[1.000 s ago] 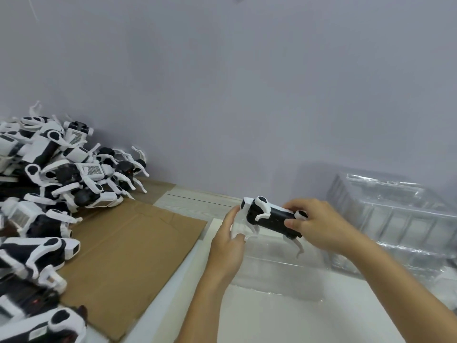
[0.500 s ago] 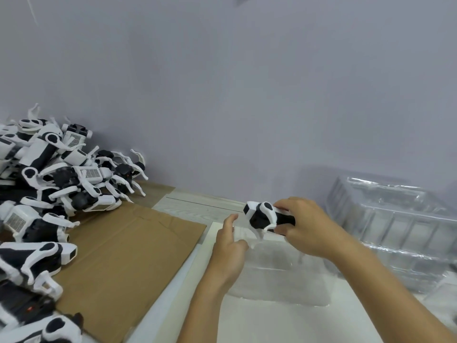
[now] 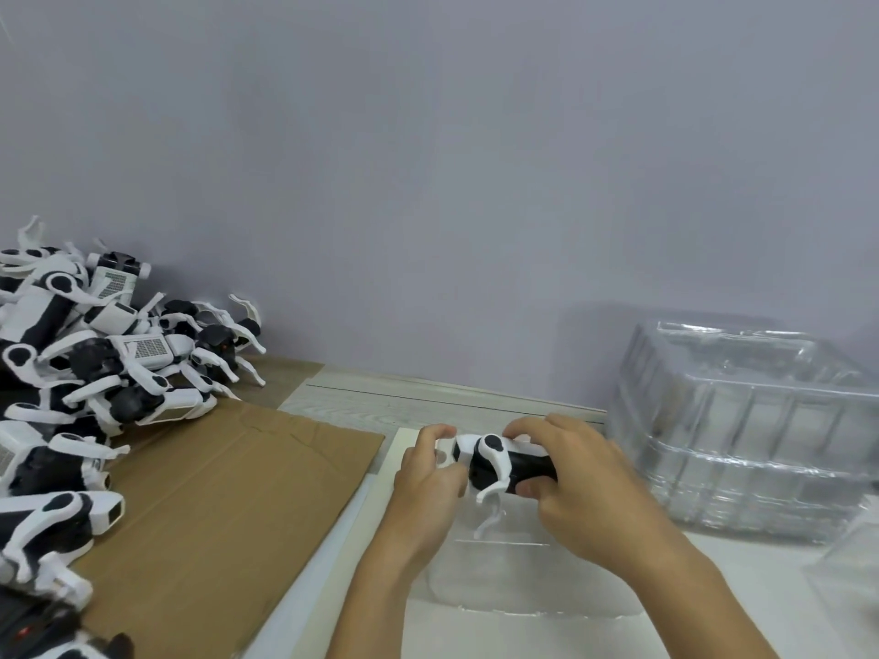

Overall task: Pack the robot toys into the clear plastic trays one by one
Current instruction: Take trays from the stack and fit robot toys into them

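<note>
A black-and-white robot dog toy (image 3: 499,463) lies sideways between my hands, just above a single clear plastic tray (image 3: 513,577) on the white table. My right hand (image 3: 585,487) grips the toy's black rear body, thumb below and fingers over the top. My left hand (image 3: 423,487) holds the toy's white front end with curled fingers. The toy's white legs hang down toward the tray.
A heap of robot toys (image 3: 95,363) covers the left side, partly on a sheet of brown cardboard (image 3: 228,492). A stack of clear trays (image 3: 751,439) stands at the right by the grey wall. Another clear plastic piece (image 3: 851,577) shows at the right edge.
The toy has turned in my hands from end-on to sideways and dropped closer to the tray. My left hand has moved from the tray's edge onto the toy's front.
</note>
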{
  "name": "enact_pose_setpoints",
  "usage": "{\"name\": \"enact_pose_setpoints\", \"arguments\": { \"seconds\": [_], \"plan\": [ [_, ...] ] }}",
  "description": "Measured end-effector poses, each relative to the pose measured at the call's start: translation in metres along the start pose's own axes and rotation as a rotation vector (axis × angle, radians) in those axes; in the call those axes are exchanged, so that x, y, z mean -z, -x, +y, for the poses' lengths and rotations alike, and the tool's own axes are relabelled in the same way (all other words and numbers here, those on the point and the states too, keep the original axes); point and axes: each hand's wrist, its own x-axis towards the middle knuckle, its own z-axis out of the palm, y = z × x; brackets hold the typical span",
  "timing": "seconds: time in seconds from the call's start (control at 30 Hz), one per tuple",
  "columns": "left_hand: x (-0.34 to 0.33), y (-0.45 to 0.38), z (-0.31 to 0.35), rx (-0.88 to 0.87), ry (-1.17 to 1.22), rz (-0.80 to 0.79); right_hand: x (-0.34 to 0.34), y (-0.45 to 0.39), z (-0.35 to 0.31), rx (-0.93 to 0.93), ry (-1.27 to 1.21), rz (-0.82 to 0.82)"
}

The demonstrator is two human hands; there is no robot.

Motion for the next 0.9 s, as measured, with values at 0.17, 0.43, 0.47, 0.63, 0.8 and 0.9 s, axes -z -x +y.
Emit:
{"name": "enact_pose_setpoints", "arguments": {
  "seconds": [0.17, 0.43, 0.47, 0.63, 0.8, 0.9],
  "plan": [
    [-0.002, 0.002, 0.002, -0.107, 0.055, 0.002, -0.004, 0.001, 0.003, -0.008, -0.053, 0.003],
    [-0.004, -0.005, 0.005, -0.021, 0.151, 0.138, -0.008, 0.000, 0.005, -0.013, -0.053, 0.019],
    [-0.005, -0.007, 0.004, -0.018, 0.149, 0.138, -0.008, -0.001, 0.005, -0.014, -0.058, 0.020],
    [-0.009, -0.009, 0.003, -0.065, 0.115, 0.176, -0.010, -0.001, 0.007, -0.023, -0.059, 0.021],
    [-0.009, -0.007, 0.003, -0.076, 0.144, 0.178, -0.009, -0.002, 0.006, -0.022, -0.067, 0.027],
    [-0.011, -0.007, 0.003, -0.070, 0.187, 0.163, -0.007, -0.001, 0.007, -0.029, -0.078, 0.039]
  ]
}}
